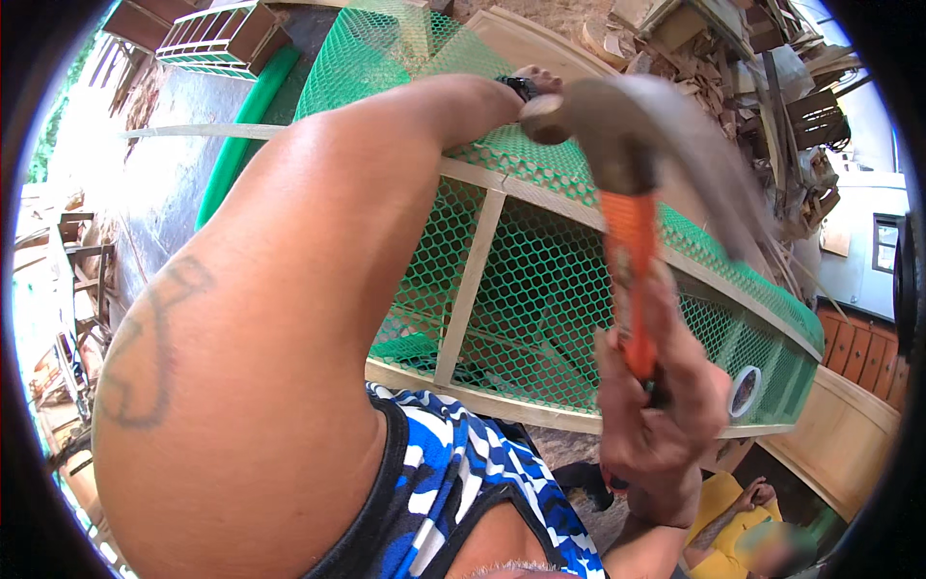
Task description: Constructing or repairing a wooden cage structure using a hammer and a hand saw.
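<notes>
A claw hammer (632,261) with an orange grip and dark metal head is raised close in front of me, its claw smeared by motion. My right hand (666,396) wraps around the lower part of its handle. Stretched far forward, my left hand (540,79) is at the top of a wooden-framed cage (473,280) covered in green plastic mesh. Its knuckles look curled, and the hammer head partly hides the space beside it; what its fingers hold cannot be made out. A dark band (521,88) circles my left wrist.
A green mesh roll (246,135) lies left of the cage, near a small slatted wooden frame (217,41). Scrap wood (709,87) is piled at the far right. A person in yellow (719,521) is at the lower right, near a wooden panel (839,429).
</notes>
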`<state>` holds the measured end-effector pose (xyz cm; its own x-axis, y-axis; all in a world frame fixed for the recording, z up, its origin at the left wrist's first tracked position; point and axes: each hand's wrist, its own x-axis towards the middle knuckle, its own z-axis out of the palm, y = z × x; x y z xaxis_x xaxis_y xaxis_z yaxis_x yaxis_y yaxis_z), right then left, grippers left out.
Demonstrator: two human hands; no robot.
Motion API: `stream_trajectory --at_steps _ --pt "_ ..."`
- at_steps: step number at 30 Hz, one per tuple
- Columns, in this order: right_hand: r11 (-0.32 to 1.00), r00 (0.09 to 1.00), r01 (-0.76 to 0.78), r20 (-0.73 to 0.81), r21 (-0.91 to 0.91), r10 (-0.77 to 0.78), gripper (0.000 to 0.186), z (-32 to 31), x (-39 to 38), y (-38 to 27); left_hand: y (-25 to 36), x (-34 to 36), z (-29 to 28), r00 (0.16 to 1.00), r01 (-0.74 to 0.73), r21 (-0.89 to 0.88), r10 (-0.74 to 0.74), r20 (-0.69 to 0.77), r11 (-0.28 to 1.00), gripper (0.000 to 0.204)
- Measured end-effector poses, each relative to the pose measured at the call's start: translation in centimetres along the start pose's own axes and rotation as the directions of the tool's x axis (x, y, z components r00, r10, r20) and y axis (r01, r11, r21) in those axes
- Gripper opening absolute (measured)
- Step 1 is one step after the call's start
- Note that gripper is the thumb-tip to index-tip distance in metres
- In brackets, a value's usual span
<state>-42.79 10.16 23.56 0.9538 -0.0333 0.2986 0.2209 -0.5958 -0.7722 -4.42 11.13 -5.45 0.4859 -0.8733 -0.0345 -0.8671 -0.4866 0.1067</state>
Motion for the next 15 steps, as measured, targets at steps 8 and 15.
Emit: stream_trajectory --at_steps 8,15 --pt "0.999 1.0 -0.01 0.005 -0.042 0.01 0.059 0.4 -0.1 0.0 -0.4 0.2 -0.2 0.999 -0.054 0.022 0.054 -0.002 0.998 0.032" --pt "0.971 0.975 -0.222 -0.041 -0.092 0.219 0.065 -1.0 0.3 -0.2 1.3 -0.2 -0.9 1.0 0.004 0.059 -0.003 -0.024 0.998 0.036"
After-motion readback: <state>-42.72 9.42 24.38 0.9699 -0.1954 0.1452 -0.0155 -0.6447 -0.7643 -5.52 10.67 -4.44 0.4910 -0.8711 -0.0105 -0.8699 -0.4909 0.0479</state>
